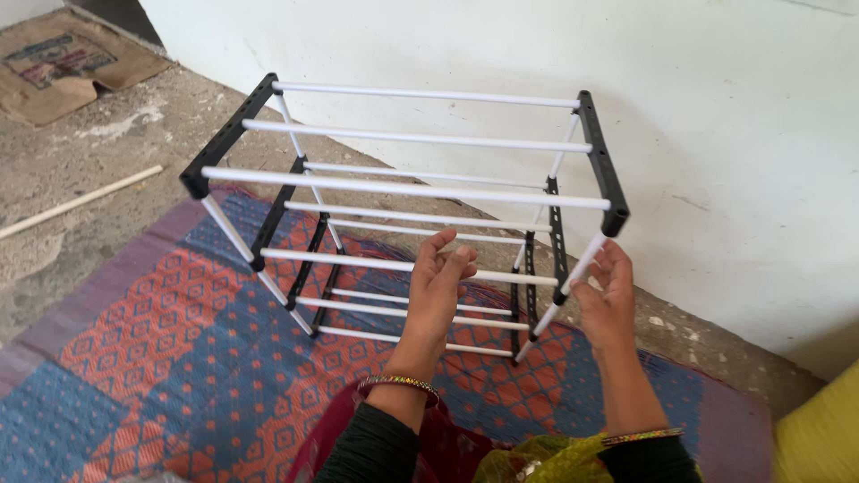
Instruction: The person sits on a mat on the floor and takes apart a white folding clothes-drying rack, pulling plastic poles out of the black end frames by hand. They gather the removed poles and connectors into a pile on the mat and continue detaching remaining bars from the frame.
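A white plastered wall [716, 134] meets a rough concrete floor [80, 241] partly covered by a patterned woven mat [179, 358].

Gaps btwn white rods [407, 190] pass a hand; wall [716, 107] blocks behind.
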